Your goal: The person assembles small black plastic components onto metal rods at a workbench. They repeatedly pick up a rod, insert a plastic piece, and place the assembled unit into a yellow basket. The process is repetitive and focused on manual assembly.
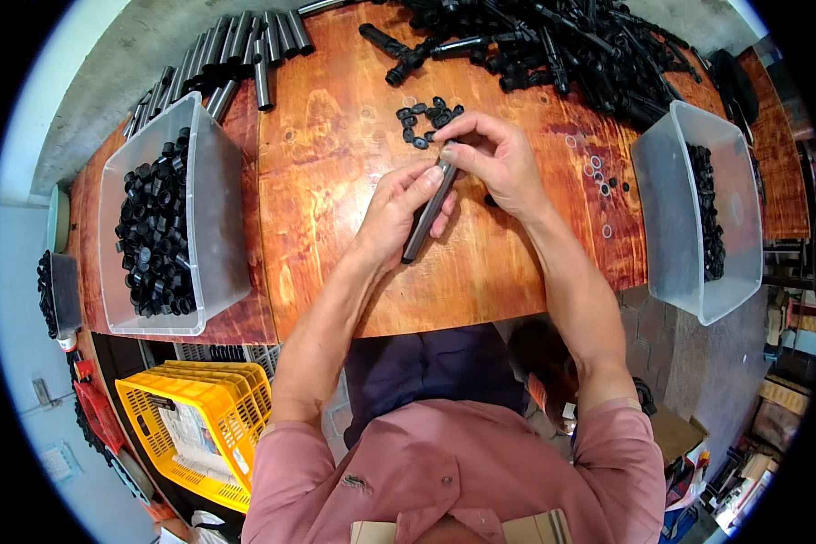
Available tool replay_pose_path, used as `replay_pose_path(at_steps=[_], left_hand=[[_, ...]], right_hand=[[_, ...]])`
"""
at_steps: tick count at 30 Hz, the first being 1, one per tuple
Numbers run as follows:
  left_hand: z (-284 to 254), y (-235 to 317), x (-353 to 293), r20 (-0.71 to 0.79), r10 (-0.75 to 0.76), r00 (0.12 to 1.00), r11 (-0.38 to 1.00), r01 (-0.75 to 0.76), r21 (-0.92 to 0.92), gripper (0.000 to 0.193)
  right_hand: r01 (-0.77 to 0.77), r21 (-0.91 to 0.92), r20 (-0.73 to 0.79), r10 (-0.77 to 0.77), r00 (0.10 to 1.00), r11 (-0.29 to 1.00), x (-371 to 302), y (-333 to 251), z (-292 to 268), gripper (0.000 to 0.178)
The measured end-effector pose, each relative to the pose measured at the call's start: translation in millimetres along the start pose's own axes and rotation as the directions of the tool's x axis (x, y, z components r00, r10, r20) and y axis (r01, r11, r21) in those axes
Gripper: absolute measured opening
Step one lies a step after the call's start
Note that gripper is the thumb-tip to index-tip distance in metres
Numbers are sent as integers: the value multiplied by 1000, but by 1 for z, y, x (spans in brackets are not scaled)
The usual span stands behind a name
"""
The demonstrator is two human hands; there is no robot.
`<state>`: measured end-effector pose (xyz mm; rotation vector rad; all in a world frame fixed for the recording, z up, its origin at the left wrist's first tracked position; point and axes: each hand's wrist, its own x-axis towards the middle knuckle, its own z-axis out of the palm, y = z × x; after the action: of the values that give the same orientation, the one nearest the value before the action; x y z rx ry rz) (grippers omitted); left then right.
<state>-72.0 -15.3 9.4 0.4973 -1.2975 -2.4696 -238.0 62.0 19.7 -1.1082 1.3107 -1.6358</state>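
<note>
My left hand (406, 201) is wrapped round a dark grey tube (419, 238), which slants from lower left to upper right above the wooden table (335, 263). My right hand (491, 161) is at the tube's upper end, thumb and forefinger pinched there. Whatever small piece they may hold is hidden by the fingers. Just beyond my hands lies a loose cluster of small black rings or caps (417, 118). A small black piece (490, 200) sits partly hidden beneath my right wrist.
At left stands a translucent bin (218, 263) of short black sleeves; another bin (734, 181) at right holds small black parts. Grey tubes (261, 77) and a heap of black fittings (571, 54) lie at the back. Thin pale rings (598, 178) are scattered at right. A yellow crate (213, 399) stands lower left.
</note>
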Motion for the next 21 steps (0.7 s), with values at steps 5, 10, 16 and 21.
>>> replay_pose_path(at_steps=[5,10,16,21], left_hand=[[-3,-1,4,-13,-38,999,998,38,-47,29],[-5,1,8,-40,-24,999,1000,24,1,30],[-4,5,5,-49,-24,998,999,26,38,30],[-3,8,4,-17,-20,1000,999,21,35,29]], right_hand=[[23,-19,-57,-24,998,1000,3,5,6,19],[-85,114,16,84,996,990,1,-1,7,26],[-109,101,16,108,994,989,1,-3,8,27],[-80,43,4,79,997,996,1,-4,6,28]])
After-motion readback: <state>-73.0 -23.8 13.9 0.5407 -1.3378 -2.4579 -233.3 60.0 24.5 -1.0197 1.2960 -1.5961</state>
